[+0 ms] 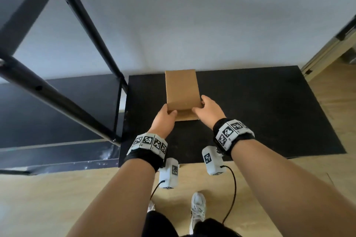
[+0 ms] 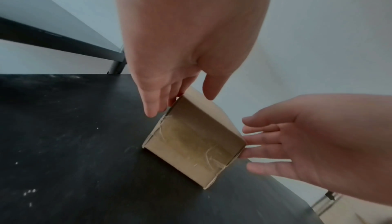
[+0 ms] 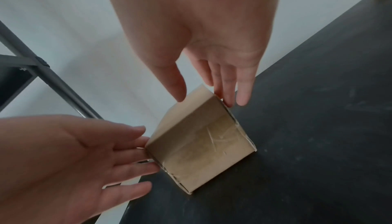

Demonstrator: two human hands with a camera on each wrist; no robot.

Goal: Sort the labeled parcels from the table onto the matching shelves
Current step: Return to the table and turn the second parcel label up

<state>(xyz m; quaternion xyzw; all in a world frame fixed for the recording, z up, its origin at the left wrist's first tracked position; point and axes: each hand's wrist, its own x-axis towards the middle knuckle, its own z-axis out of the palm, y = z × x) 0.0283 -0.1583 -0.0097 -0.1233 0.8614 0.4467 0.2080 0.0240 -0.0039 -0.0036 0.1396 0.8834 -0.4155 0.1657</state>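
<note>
A plain brown cardboard parcel [image 1: 181,88] lies on the black table [image 1: 260,111], near its back left edge by the wall. My left hand [image 1: 165,115] is at its near left corner, thumb over the top and straight fingers along the left side. On the near right corner my right hand [image 1: 206,107] does the same. In the left wrist view the parcel [image 2: 195,147] shows a taped end face, with the left hand [image 2: 180,100] above it and the right hand [image 2: 297,135] touching its side. The right wrist view mirrors this: parcel [image 3: 201,152], right hand [image 3: 212,93], left hand [image 3: 84,152]. No label shows.
A black metal shelf rack [image 1: 57,98] stands directly left of the table, with a dark shelf board [image 1: 57,117] at about table height. A white wall runs behind both. Wooden floor [image 1: 57,198] lies in front, and a door frame [image 1: 327,50] is at the far right.
</note>
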